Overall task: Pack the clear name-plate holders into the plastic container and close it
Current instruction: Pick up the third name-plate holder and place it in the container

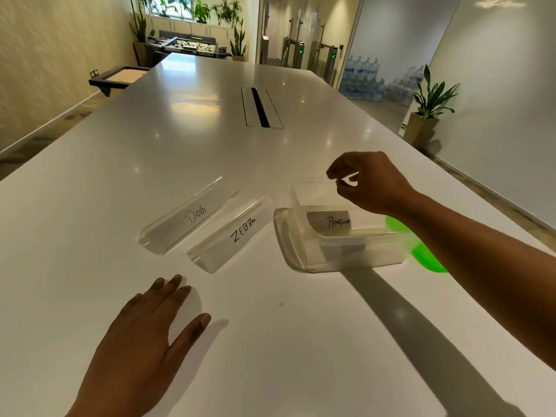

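- Left hand (141, 335): near left, palm down on the white worktop (180, 139), fingers spread flat, grasping nothing.
- Holder marked "DOG" (186, 216): lying on the worktop, left of centre.
- Holder marked "ZEBRA" (233, 234): just right of the first, parallel to it.
- Plastic container (337, 236): clear, open, right of the holders; holder marked "PENGUIN" (338, 221) inside.
- Green lid (421, 251): right of the container, partly under the forearm.
- Right hand (367, 182): above the container's far rim, fingers curled, thumb and forefinger nearly pinched, nothing visibly held.

An office — long conference table (210, 121), access gates (328, 60), water bottles (365, 79).
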Demonstrator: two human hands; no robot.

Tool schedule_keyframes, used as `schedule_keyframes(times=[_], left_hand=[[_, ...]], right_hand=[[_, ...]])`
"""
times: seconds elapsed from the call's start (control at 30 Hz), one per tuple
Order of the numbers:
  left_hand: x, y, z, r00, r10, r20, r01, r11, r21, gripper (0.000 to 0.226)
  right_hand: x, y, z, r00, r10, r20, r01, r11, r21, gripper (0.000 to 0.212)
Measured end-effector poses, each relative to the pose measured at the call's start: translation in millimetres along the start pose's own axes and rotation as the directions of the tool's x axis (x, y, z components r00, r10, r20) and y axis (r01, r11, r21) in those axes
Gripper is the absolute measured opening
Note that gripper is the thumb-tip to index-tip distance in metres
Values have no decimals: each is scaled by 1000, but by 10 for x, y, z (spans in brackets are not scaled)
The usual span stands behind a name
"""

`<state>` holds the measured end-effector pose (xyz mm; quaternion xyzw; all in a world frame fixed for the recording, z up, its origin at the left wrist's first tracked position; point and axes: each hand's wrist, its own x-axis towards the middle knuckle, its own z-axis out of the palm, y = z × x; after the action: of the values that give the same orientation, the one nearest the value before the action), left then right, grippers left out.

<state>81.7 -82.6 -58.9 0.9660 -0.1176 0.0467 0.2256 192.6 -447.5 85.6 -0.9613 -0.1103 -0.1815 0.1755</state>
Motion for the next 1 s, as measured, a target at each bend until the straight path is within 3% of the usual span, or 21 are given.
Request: schedule_keyframes(times=[0.17, 0.3, 0.47, 0.7, 1.0], left_hand=[[-1, -12, -2, 1000, -5, 4, 5, 1000, -6, 89], [-14, -21, 1, 1000, 10, -15, -9, 999, 35, 86], [-35, -2, 2, 999, 18, -30, -17, 999, 36, 87], [-38, -12, 1, 1000, 9, -28, -8, 999, 41, 86], [-54, -5, -12, 999, 9, -34, -8, 999, 31, 84]], right_hand=[[-452, -580, -54, 986, 45, -161, 0, 964, 267, 21], [-955, -887, 197, 987, 115, -116, -61, 918, 391, 23], [-1385, -921, 726, 982, 173, 77, -187, 949, 255, 25], [-1563, -937, 1083, 982, 58, 181, -84, 986, 141, 64], [-1578, -905, 1138, 977, 60, 206, -80, 993, 91, 63]])
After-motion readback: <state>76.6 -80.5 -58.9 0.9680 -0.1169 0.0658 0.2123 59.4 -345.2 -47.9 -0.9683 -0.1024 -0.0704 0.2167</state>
